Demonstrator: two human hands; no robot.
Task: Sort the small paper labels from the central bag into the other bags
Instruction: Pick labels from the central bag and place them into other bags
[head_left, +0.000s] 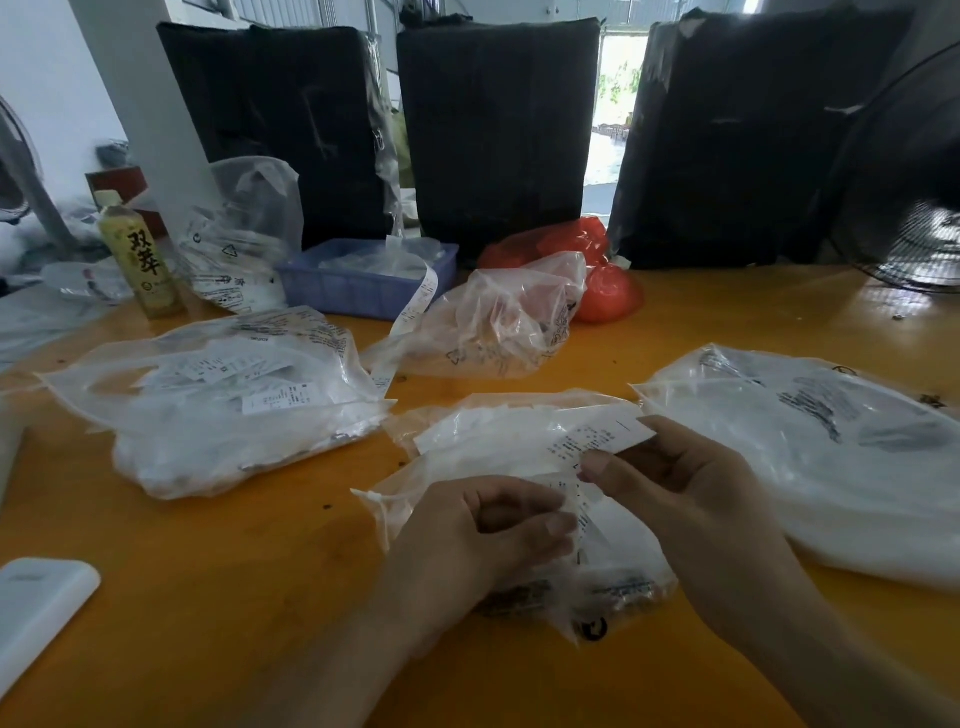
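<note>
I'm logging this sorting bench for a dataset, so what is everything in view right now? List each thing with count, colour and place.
central bag: 1, clear, near centre under the hands
paper label: 1, white with print, over the central bag
left bag: 1, clear, full of labels, left
right bag: 1, clear, white contents, right
middle bag: 1, clear, crumpled, behind centre
upright bag: 1, clear, far left
basket: 1, blue, far centre
label strip: 1, white, hanging from the basket
red bags: 2, far, right of basket
bottle: 1, yellow-green, far left
black blocks: 3, standing along the back
fan: 1, black, far right
white device: 1, near left edge
table: 1, orange
left hand: pinches a label
right hand: pinches the paper label
</note>
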